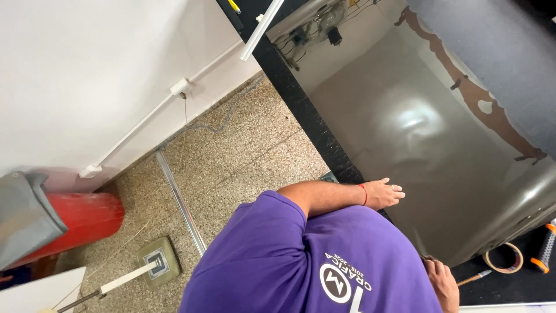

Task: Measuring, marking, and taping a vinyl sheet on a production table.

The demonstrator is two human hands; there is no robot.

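Your left hand [383,193] lies flat on the glossy sheet [417,133], fingers together and stretched toward 3 o'clock, clamped on nothing, the forearm coming in from 9 o'clock across your purple shirt [301,261]. The sheet spreads from those fingertips toward 1 o'clock over the black table [307,110], its long axis running from 11 to 5 o'clock, its 4 o'clock end curling up into a roll. Your right hand [445,283] sits at 5 o'clock, near the sheet's lower corner; you cannot tell whether its fingers are apart or holding anything, since the shirt hides most of it. The left hand is the one on the film. A tape roll [504,258] and an orange-tipped tool [544,249] rest just beyond the curl.
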